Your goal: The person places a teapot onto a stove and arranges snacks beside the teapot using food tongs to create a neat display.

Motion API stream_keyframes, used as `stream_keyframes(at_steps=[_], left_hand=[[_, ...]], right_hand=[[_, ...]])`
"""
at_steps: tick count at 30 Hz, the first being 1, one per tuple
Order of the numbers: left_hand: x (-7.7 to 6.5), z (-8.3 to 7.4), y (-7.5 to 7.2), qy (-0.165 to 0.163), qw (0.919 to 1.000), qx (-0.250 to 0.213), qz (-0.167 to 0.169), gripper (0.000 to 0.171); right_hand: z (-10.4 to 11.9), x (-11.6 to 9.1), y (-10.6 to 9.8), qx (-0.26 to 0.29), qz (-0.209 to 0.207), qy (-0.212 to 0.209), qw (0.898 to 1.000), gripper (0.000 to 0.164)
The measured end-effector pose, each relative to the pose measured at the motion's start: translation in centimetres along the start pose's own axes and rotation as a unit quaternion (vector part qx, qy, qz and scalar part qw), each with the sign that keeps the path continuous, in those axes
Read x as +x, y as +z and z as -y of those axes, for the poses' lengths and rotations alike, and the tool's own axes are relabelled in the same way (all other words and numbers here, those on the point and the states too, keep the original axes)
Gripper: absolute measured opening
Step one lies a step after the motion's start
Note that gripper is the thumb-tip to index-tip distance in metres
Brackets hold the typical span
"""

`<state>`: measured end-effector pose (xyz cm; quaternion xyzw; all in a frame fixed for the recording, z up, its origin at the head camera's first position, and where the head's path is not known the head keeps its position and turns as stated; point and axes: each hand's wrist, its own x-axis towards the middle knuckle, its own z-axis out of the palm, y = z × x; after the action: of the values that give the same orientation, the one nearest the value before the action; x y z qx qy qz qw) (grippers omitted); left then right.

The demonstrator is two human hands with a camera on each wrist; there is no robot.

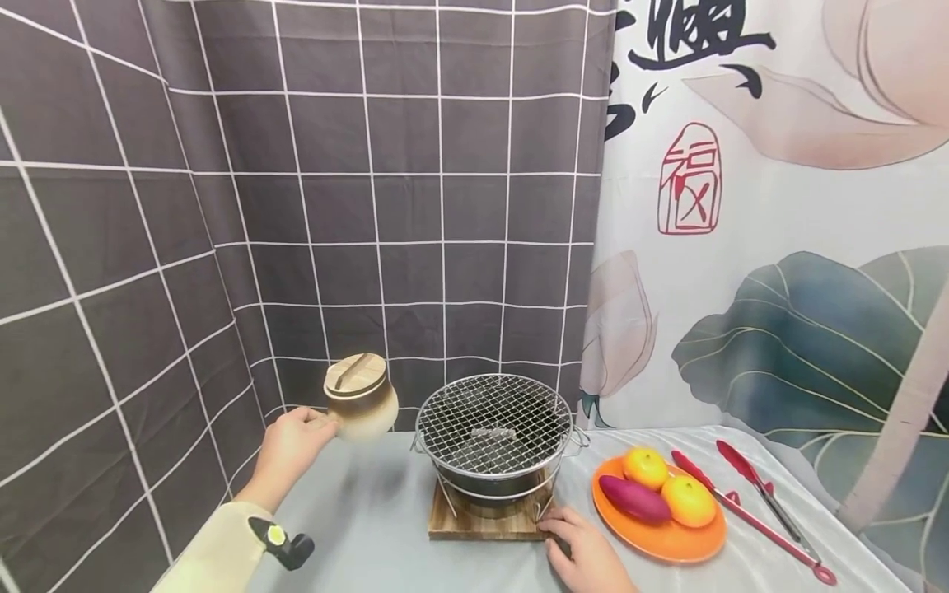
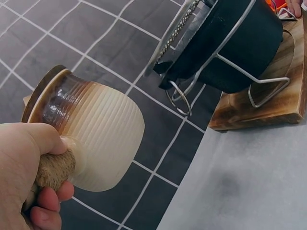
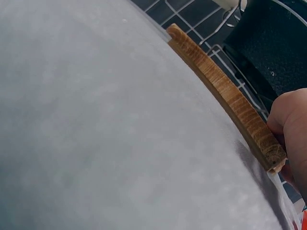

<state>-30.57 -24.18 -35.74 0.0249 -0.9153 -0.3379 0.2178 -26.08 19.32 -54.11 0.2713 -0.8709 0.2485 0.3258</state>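
My left hand (image 1: 292, 449) grips the twine-wrapped handle (image 2: 56, 168) of a side-handled teapot (image 2: 103, 136). The pot is ribbed, cream below and brown at the neck, and carries a wooden lid (image 1: 356, 373). It is raised and tilted to the left of a round tabletop grill (image 1: 493, 486), which has a wire mesh (image 1: 474, 420) on top and a wire stand. Under the grill lies a square wooden board (image 1: 485, 529). At the board's front right corner my right hand (image 1: 586, 550) holds the edge, fingers bent around it.
On the right, an orange plate (image 1: 663, 553) bears two orange fruits (image 1: 688, 501) and a purple sweet potato-like item (image 1: 634, 499). Beyond it lie red-tipped tongs (image 1: 771, 498). Grey cloth covers the table (image 1: 356, 535); a gridded dark curtain (image 1: 408, 206) hangs behind.
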Motion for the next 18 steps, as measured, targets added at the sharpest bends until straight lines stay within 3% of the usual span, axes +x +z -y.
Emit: stream_keyframes(at_steps=[18], left_hand=[[1.5,-3.5,-0.2,0.005,0.9997,-0.005,0.025,0.034]], right_hand=[[0.1,0.3,-0.2,0.002,0.008,-0.003,1.0,0.021]])
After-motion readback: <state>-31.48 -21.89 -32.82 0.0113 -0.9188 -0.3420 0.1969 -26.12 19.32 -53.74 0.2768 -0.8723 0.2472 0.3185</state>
